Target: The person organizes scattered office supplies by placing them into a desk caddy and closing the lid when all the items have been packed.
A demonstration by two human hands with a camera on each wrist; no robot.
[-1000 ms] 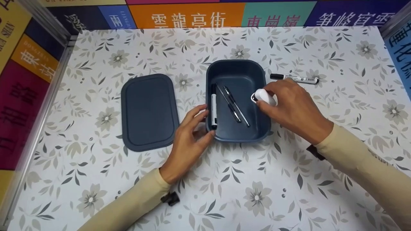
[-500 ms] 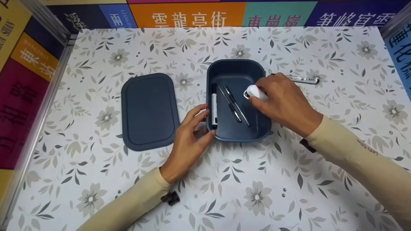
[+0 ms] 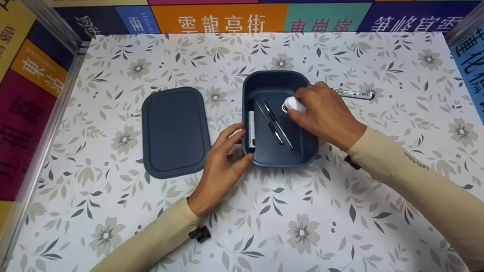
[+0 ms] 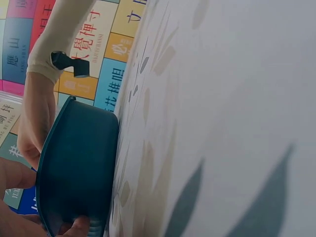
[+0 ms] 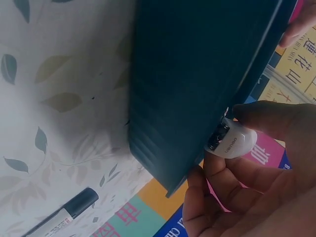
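Observation:
My right hand (image 3: 321, 111) pinches a small white rounded plastic item (image 3: 295, 104) with its thumb and fingers, over the right side of a dark blue box (image 3: 281, 81). In the right wrist view this white item (image 5: 237, 138) shows a black end and small print, close by the box's rim. My left hand (image 3: 223, 162) touches the box's left wall with its fingers, the thumb at the near left corner. Inside the box lie a black-and-white marker (image 3: 252, 130) along the left wall and two slim dark pens (image 3: 278, 124) slanting side by side.
A dark blue lid (image 3: 176, 132) lies flat left of the box. Another marker (image 3: 355, 93) rests on the table right of the box, partly covered by my right hand. The floral-covered table (image 3: 272, 226) meets colourful printed panels (image 3: 223, 19) at the back and sides.
My right hand has moved left and slightly away from me, carrying the white item from the box's right rim further over its inside. The left hand stays in place.

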